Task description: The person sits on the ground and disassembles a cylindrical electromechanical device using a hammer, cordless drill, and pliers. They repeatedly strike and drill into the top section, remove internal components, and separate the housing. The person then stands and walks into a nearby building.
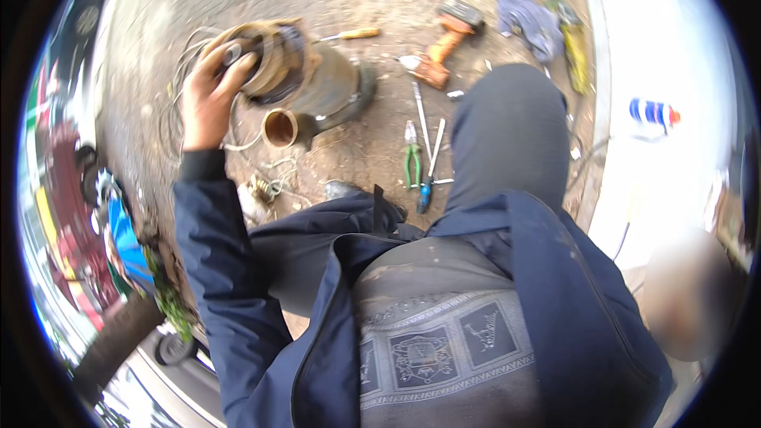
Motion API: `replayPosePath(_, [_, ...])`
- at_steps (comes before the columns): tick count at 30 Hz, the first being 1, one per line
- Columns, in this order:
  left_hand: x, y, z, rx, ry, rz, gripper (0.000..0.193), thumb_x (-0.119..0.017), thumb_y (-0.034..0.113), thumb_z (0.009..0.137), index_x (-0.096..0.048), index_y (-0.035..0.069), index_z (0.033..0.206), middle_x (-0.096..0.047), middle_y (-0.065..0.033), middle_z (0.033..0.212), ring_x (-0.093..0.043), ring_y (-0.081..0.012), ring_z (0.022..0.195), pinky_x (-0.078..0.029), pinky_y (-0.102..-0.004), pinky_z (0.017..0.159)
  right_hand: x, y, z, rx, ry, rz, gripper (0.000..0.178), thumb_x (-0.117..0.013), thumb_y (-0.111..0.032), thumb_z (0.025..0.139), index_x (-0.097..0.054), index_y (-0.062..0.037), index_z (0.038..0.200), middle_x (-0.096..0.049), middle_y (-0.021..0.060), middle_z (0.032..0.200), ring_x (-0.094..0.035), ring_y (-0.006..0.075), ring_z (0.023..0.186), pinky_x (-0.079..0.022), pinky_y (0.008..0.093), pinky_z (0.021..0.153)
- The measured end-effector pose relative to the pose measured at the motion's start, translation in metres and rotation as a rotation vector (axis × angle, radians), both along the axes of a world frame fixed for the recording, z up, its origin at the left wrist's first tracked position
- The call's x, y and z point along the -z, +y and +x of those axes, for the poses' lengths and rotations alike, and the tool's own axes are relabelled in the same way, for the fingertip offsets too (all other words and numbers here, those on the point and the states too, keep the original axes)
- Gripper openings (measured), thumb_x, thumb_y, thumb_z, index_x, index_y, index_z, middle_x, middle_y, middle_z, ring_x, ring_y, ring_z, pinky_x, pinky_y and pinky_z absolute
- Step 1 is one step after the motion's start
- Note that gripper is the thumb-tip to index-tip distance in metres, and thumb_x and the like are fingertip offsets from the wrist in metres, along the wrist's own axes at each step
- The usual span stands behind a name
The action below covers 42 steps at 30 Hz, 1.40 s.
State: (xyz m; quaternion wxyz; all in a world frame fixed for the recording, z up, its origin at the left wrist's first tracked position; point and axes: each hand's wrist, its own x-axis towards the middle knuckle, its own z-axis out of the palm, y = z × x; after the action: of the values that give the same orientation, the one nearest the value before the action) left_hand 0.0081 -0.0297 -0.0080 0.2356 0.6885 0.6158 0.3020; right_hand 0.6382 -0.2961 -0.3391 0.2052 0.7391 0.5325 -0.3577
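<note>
Cylindrical machine (333, 83): dull grey-brown with rust-brown port (279, 128). Drill (445, 46): orange — dark grey base. Pliers (411, 143): green handles. Screwdriver (425, 192): blue handle. Spray can (653, 112): blue-and-white body, orange-red top. Jacket (226, 234): navy. Sweater (432, 357): grey — pale-outlined square motifs.

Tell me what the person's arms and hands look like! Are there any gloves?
The left hand is bare, with no glove. That arm has a navy-blue jacket sleeve with creases, ending in a snug black cuff at the wrist. The right hand is out of view, so I can't tell about that one.
</note>
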Motion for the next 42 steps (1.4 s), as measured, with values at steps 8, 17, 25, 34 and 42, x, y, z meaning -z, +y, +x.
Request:
replayPosePath(8, [0.004, 0.007, 0.001, 0.032, -0.181, -0.118, 0.038, -0.080, 0.021, 0.101, -0.074, -0.006, 0.128, -0.065, -0.0089, 0.143, -0.065, -0.0190, 0.126, -0.051, -0.0334, 0.109, -0.044, 0.019, 0.012, -0.075, 0.058, 0.028, 0.033, -0.071, -0.022, 0.096, -0.066, 0.0026, 0.118, -0.076, 0.0293, 0.110, -0.074, 0.0458, 0.102, -0.056, 0.0532, 0.089])
replayPosePath(17, [0.007, 0.004, -0.026, 0.234, -0.354, -0.200, 0.038, -0.067, 0.017, 0.105, -0.071, 0.000, 0.138, -0.063, -0.0079, 0.146, -0.057, -0.0195, 0.138, -0.042, -0.0353, 0.121, -0.242, 0.241, -0.056, -0.076, 0.260, 0.683, 0.036, -0.070, -0.028, 0.099, -0.067, 0.0042, 0.113, -0.067, 0.0223, 0.079, -0.069, 0.0287, 0.077, -0.055, 0.0438, 0.072])
replayPosePath(25, [0.014, 0.013, -0.030, 0.171, -0.135, -0.114, 0.046, -0.080, 0.028, 0.101, -0.072, -0.003, 0.133, -0.073, -0.0106, 0.128, -0.068, -0.0194, 0.119, -0.053, -0.0348, 0.107, -0.437, 0.314, -0.235, -0.594, 0.850, 0.745, 0.044, -0.060, -0.037, 0.111, -0.067, 0.0000, 0.134, -0.049, -0.0047, 0.069, -0.047, 0.0048, 0.051, -0.039, 0.0251, 0.050])
replayPosePath(34, [0.006, 0.011, -0.025, 0.243, -0.117, -0.068, 0.036, -0.077, 0.020, 0.102, -0.073, 0.001, 0.133, -0.076, -0.0099, 0.122, -0.071, -0.0199, 0.109, -0.055, -0.0343, 0.100, -0.410, 0.316, -0.352, -0.966, 0.635, 0.608, 0.035, -0.063, -0.034, 0.111, -0.068, 0.0001, 0.114, -0.059, 0.0097, 0.079, -0.058, 0.0197, 0.068, -0.049, 0.0383, 0.064])
replayPosePath(42, [0.009, 0.010, -0.026, 0.207, -0.170, -0.123, 0.036, -0.076, 0.023, 0.105, -0.073, 0.002, 0.134, -0.078, -0.0036, 0.117, -0.068, -0.0138, 0.109, -0.054, -0.0341, 0.103, -0.407, 0.323, -0.371, -1.023, 0.822, 0.958, 0.039, -0.059, -0.036, 0.113, -0.066, 0.0018, 0.119, -0.058, 0.0146, 0.081, -0.059, 0.0276, 0.071, -0.051, 0.0404, 0.071])
